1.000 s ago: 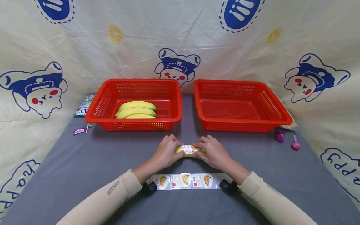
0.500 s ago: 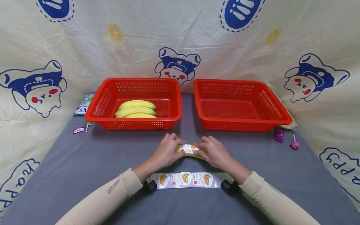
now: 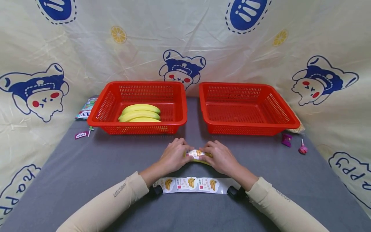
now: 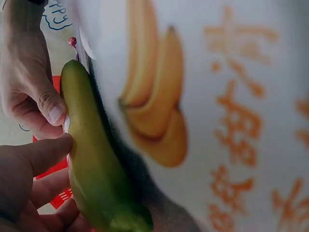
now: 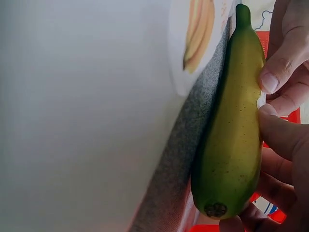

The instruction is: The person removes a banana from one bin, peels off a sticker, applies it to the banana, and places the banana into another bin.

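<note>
In the head view, a yellow banana (image 3: 203,161) with a white label (image 3: 193,153) on its top lies across the middle of the grey table. My left hand (image 3: 174,155) grips its left part, thumb on the near side and fingers over the far side. The right hand (image 3: 220,158) holds the other end the same way, both thumbs by the label. Both wrist views show the banana (image 4: 94,145) with greenish ends and the two thumb tips close together at the label's edge. A strip of banana-print labels (image 3: 191,184) lies in front, between my wrists.
Several bananas (image 3: 140,115) lie in the left red basket (image 3: 136,129). To its right stands a second red basket (image 3: 249,130). Wrapped sweets (image 3: 82,135) and a lollipop (image 3: 302,149) lie near the table's sides. A printed sheet (image 3: 232,61) hangs behind.
My left hand has slid slightly right along the banana, its fingers now over the label's left edge. The right hand has stayed nearly still on the banana.
</note>
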The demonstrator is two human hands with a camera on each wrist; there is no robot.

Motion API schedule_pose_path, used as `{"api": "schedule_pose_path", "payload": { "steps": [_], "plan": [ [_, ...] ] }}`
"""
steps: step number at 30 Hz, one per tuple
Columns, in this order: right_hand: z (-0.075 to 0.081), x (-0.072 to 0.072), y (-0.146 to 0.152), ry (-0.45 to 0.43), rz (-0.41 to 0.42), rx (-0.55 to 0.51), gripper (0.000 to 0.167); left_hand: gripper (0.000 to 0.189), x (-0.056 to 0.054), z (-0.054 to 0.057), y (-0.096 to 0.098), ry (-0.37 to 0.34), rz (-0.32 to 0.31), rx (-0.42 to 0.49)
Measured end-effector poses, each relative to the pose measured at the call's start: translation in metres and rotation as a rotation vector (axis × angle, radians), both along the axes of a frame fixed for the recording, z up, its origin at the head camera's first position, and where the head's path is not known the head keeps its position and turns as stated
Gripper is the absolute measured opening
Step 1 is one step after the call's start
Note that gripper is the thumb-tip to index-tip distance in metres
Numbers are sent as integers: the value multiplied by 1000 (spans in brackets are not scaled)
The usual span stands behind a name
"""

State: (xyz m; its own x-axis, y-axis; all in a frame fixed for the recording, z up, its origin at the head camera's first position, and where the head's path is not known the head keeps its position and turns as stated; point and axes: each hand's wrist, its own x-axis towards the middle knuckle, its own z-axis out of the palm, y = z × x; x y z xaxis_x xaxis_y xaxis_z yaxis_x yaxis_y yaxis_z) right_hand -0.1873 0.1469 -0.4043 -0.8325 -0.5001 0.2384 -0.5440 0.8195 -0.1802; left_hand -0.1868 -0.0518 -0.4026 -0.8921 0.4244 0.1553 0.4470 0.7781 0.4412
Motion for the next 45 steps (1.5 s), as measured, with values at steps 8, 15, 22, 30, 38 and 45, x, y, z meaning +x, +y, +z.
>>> {"api": "schedule_pose_path", "payload": {
  "steps": [8, 15, 22, 30, 38, 45],
  "plan": [
    [0, 0, -1, 14, 8, 7, 32, 37, 4, 2, -8, 25, -33, 18],
    [-1, 1, 0, 2, 8, 3, 34, 41, 5, 4, -14, -18, -37, -18],
    [-2, 1, -2, -72, -6, -4, 38, 43, 7, 2, -19, -46, 2, -69],
    [2, -4, -9, -86, 12, 44, 45, 41, 5, 1, -20, -19, -5, -68],
    [2, -7, -11, -105, 17, 36, 45, 42, 5, 2, -20, -22, -11, -72],
    [2, -8, -13, -88, 51, 54, 43, 43, 6, 3, -20, -41, -9, -83]
  ]
}}
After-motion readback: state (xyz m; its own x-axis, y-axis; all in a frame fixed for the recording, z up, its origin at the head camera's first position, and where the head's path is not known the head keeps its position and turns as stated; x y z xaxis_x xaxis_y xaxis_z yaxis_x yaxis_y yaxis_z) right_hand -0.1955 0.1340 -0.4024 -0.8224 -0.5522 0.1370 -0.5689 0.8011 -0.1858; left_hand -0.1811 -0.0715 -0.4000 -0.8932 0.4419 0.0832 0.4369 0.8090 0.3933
